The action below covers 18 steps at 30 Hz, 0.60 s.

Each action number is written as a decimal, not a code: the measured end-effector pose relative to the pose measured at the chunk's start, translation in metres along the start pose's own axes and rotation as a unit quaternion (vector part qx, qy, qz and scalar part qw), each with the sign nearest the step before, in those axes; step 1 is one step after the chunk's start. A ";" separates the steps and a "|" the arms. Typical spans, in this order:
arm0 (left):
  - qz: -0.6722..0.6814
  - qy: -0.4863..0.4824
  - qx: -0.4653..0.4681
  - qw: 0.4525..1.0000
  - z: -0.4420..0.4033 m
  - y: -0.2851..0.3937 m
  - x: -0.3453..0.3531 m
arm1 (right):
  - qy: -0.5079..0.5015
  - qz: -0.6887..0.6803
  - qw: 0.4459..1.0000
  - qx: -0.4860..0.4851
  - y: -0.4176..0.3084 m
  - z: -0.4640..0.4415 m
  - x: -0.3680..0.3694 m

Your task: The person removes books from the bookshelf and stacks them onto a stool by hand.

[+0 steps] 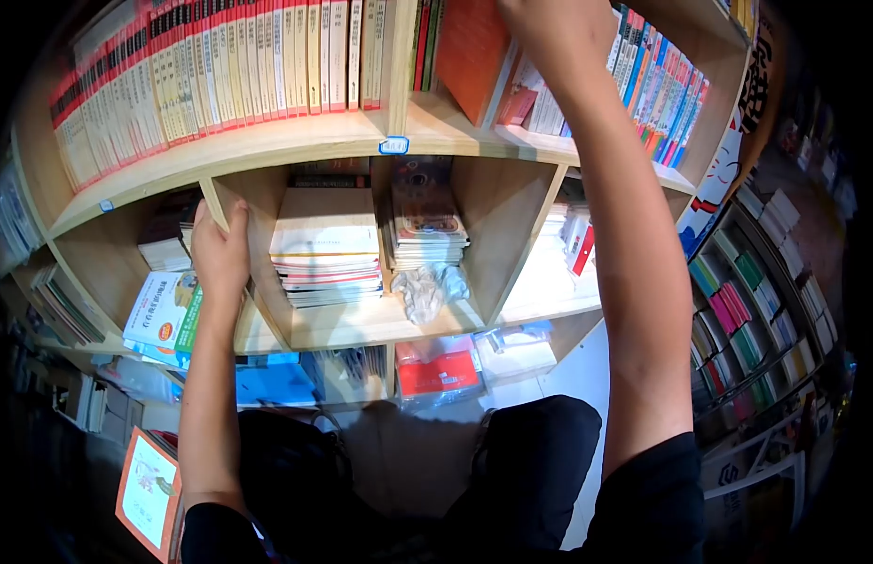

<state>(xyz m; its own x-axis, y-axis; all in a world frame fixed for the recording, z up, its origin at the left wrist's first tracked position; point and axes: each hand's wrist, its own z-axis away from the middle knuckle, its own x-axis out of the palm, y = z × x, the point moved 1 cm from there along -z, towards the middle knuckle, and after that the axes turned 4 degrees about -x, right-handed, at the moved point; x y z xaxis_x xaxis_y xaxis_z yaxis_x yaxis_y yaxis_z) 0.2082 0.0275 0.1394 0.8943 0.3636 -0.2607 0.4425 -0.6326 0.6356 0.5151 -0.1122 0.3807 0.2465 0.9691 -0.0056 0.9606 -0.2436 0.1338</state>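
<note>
My left hand (220,246) grips the front edge of a wooden shelf divider (209,191), with the thumb on its right face and the fingers on its left. Beside it, in the compartment to the right, lies a stack of books (324,244). Up at the top edge of the view, my right hand (560,21) is by an orange book (470,58) standing on the upper shelf. That hand is partly cut off and its fingers do not show, so its grip is unclear. A long row of pale books with red bands (258,66) fills the upper left shelf.
A second stack of books (427,211) has a crumpled cloth (420,293) in front of it. Colourful thin books (657,80) stand at upper right. Red packets (439,374) lie below, near my knees. Another bookcase (751,310) stands to the right.
</note>
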 end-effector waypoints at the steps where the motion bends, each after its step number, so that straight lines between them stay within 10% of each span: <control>1: -0.009 0.009 -0.002 1.000 0.001 0.000 0.000 | 0.006 0.002 1.000 0.001 0.000 0.003 -0.006; 8: -0.014 0.026 0.022 0.999 0.002 0.000 0.002 | 0.189 -0.133 0.973 0.019 -0.002 0.027 0.001; 18: 0.000 0.017 0.017 1.000 0.001 -0.004 0.003 | 0.085 -0.172 0.974 0.120 -0.017 0.019 0.029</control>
<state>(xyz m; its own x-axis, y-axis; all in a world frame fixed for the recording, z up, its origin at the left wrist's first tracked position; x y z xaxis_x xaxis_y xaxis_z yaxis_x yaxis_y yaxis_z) 0.2094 0.0301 0.1358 0.8918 0.3862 -0.2357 0.4450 -0.6548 0.6109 0.5089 -0.0804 0.3591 -0.1011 0.9824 0.1573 0.9898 0.1152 -0.0835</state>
